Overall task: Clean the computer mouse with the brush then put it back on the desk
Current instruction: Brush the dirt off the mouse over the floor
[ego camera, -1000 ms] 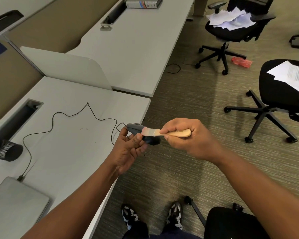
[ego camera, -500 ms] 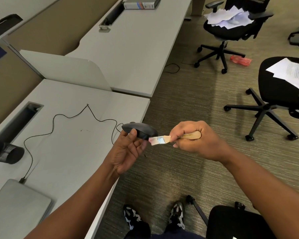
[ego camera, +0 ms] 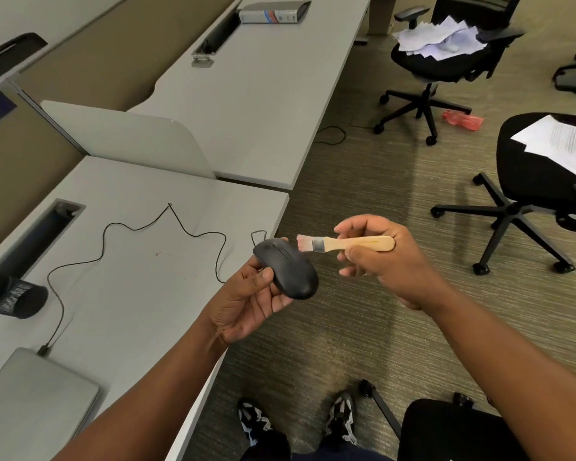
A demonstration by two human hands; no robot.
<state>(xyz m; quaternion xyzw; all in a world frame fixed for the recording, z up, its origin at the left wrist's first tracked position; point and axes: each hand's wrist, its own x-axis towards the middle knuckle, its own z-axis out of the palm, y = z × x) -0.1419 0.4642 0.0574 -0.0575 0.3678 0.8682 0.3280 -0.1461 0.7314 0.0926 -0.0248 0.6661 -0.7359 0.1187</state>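
One mouse [ego camera: 288,272], one brush [ego camera: 345,243]. Left hand [ego camera: 250,302] grips the mouse; right hand [ego camera: 384,261] grips the brush handle, bristles just beside the mouse.

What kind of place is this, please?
Most likely an open-plan office: long grey desks with a divider panel, wheeled office chairs holding loose papers, and a binder.

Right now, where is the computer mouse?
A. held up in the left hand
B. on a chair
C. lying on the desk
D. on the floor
A: the left hand grips the black mouse in the air past the desk edge, while the right hand holds the brush beside it.
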